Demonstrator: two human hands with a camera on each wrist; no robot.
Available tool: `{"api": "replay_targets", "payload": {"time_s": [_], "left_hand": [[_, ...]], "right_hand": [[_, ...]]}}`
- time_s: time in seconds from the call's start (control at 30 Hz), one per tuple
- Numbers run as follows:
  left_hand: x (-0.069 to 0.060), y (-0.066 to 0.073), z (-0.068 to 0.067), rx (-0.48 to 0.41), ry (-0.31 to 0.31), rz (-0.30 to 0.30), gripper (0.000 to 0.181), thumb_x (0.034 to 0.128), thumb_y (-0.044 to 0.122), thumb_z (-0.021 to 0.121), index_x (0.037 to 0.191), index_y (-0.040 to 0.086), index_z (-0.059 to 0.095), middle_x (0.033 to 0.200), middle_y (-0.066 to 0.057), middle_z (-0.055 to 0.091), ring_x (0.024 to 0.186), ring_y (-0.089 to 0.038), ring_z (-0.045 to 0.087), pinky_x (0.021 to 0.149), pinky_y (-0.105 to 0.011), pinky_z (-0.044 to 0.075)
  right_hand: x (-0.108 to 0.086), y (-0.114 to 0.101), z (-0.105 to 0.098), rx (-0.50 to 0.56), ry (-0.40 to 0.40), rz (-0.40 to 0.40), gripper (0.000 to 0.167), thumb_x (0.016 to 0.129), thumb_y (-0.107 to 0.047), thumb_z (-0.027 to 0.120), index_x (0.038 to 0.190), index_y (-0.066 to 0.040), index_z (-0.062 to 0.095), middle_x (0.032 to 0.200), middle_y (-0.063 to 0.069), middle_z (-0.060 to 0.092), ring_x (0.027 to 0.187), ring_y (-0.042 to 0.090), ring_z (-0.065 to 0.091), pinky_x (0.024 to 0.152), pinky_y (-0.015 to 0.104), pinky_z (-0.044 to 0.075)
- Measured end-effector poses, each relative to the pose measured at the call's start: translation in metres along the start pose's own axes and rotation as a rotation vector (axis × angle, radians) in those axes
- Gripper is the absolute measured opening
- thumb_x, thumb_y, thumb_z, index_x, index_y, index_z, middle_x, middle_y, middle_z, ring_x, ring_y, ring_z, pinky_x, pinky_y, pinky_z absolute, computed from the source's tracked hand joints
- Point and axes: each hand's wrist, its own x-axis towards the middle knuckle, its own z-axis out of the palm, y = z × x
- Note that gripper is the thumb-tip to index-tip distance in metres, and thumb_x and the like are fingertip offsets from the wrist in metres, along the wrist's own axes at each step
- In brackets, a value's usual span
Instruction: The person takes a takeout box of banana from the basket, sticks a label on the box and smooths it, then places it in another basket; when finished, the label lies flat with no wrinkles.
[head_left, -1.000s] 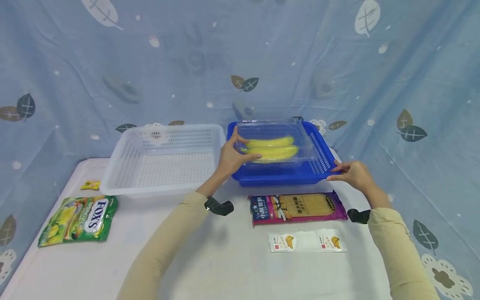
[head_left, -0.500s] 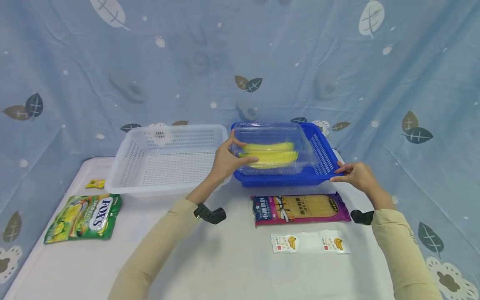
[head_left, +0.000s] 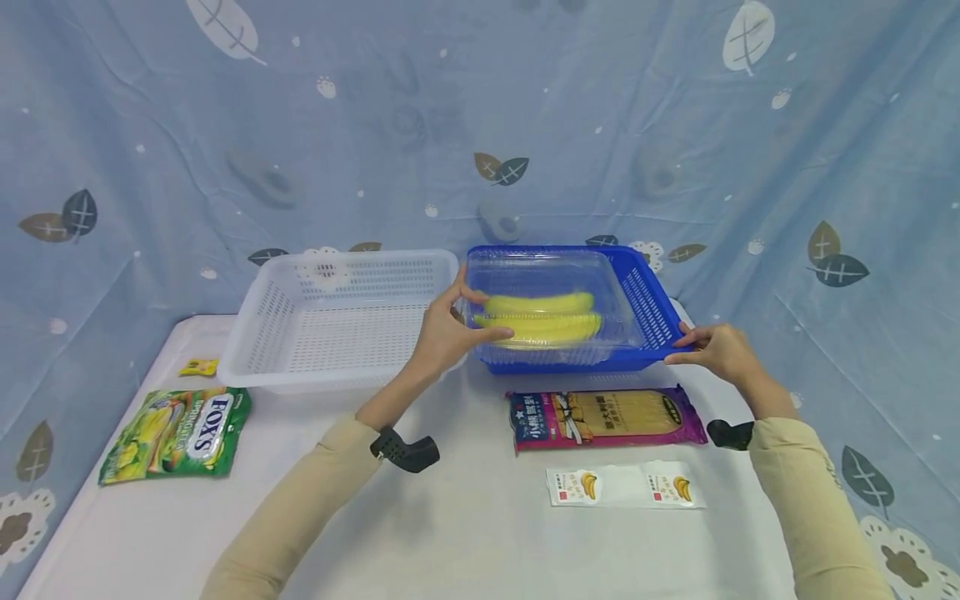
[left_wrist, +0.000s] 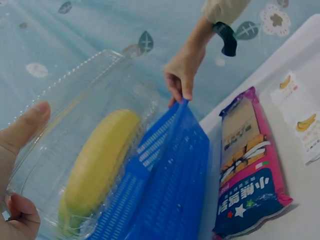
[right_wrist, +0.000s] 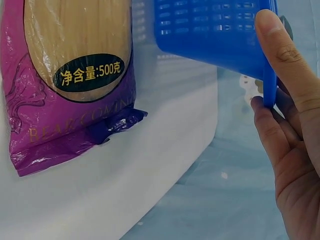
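With thumb and fingers my left hand [head_left: 447, 330] grips the left end of a clear plastic box [head_left: 543, 275]. Yellow bananas [head_left: 538, 327] lie inside the box; the left wrist view shows the banana [left_wrist: 102, 162] through its wall. The box is over the blue basket [head_left: 651, 302], tilted in the left wrist view, and covers much of the basket's inside. My right hand [head_left: 717, 353] pinches the basket's right front corner; in the right wrist view, the thumb lies on one side of the blue rim [right_wrist: 269, 82] and the fingers on the other.
A white basket [head_left: 258, 367] stands left of the blue one. In front lie a noodle pack [head_left: 611, 417] and a strip with banana labels [head_left: 624, 485]. A green FOX'S bag [head_left: 176, 433] and a small yellow packet [head_left: 199, 367] lie at the left. A blue curtain [head_left: 420, 125] hangs behind.
My left hand has brought the box lower and nearer the front of the blue basket. The right hand keeps its hold on the corner. The head view has shifted slightly.
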Motion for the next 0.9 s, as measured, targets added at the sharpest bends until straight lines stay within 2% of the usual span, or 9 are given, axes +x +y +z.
{"api": "replay_targets", "payload": {"time_s": [0.17,0.23,0.33,0.4,0.57,0.7,0.73,0.8,0.9], "left_hand": [[-0.011,-0.001,0.0,0.052,0.008,0.003,0.058,0.0662,0.028,0.089,0.112,0.006,0.062,0.155,0.016,0.027,0.053,-0.01,0.036,0.047,-0.021,0.036],[-0.016,-0.001,0.0,0.069,0.015,0.01,0.075,0.0652,0.029,0.09,0.13,0.011,0.056,0.145,0.011,0.045,0.054,-0.01,0.036,0.047,-0.021,0.035],[-0.027,0.0,-0.001,0.07,0.018,0.032,0.095,0.0639,0.028,0.09,0.145,0.018,0.042,0.134,0.005,0.056,0.055,-0.01,0.035,0.048,-0.021,0.033],[-0.035,-0.001,-0.001,0.062,0.023,0.058,0.106,0.0629,0.027,0.091,0.15,0.022,0.032,0.126,0.001,0.062,0.055,-0.01,0.035,0.049,-0.021,0.033],[-0.055,-0.005,0.002,0.037,0.036,0.171,0.096,0.0607,0.023,0.092,0.143,0.016,0.044,0.132,0.002,0.059,0.052,-0.01,0.035,0.047,-0.021,0.033],[-0.074,0.0,0.003,0.029,0.041,0.237,0.11,0.0603,0.016,0.092,0.151,0.013,0.03,0.107,-0.004,0.067,0.05,-0.006,0.031,0.045,-0.021,0.03],[-0.079,0.004,0.003,0.02,0.038,0.239,0.105,0.0604,0.013,0.092,0.148,0.009,0.035,0.117,-0.005,0.065,0.05,-0.004,0.029,0.045,-0.02,0.029],[-0.09,0.011,0.001,-0.002,0.034,0.232,0.11,0.0605,0.007,0.091,0.15,0.007,0.028,0.109,-0.011,0.066,0.051,-0.001,0.027,0.045,-0.019,0.028],[-0.105,0.018,0.0,-0.032,0.04,0.225,0.093,0.0598,0.001,0.089,0.14,-0.001,0.043,0.139,-0.016,0.051,0.051,0.002,0.024,0.045,-0.017,0.026]], "right_hand": [[0.0,0.004,0.002,-0.016,0.001,0.004,0.05,0.075,-0.034,0.082,0.096,0.01,0.071,0.129,0.028,0.048,0.116,0.053,0.048,0.081,0.048,0.049],[0.0,0.005,0.003,-0.02,0.003,0.006,0.049,0.075,-0.034,0.082,0.096,0.009,0.071,0.129,0.027,0.049,0.116,0.053,0.048,0.078,0.044,0.048],[0.0,0.004,0.004,-0.026,0.011,0.002,0.049,0.075,-0.034,0.082,0.096,0.009,0.072,0.128,0.026,0.05,0.115,0.052,0.049,0.075,0.04,0.047],[0.0,0.004,0.003,-0.022,0.012,-0.003,0.048,0.075,-0.033,0.083,0.096,0.009,0.072,0.128,0.026,0.05,0.115,0.052,0.049,0.075,0.04,0.048],[0.0,0.003,0.002,-0.016,0.011,-0.006,0.049,0.075,-0.033,0.082,0.096,0.009,0.071,0.128,0.028,0.049,0.115,0.053,0.048,0.079,0.046,0.048],[0.0,0.004,0.003,-0.031,0.023,-0.001,0.049,0.075,-0.034,0.083,0.096,0.009,0.071,0.126,0.028,0.05,0.111,0.053,0.051,0.077,0.046,0.048],[0.0,0.005,0.003,-0.032,0.025,0.001,0.048,0.075,-0.033,0.083,0.095,0.01,0.071,0.126,0.029,0.05,0.111,0.053,0.051,0.077,0.046,0.048],[0.001,0.005,0.004,-0.032,0.033,-0.001,0.045,0.076,-0.029,0.083,0.095,0.01,0.071,0.125,0.029,0.051,0.11,0.052,0.053,0.077,0.045,0.048],[0.001,0.005,0.004,-0.032,0.039,-0.01,0.044,0.076,-0.028,0.083,0.094,0.01,0.071,0.123,0.029,0.052,0.109,0.052,0.053,0.075,0.042,0.049]]}}
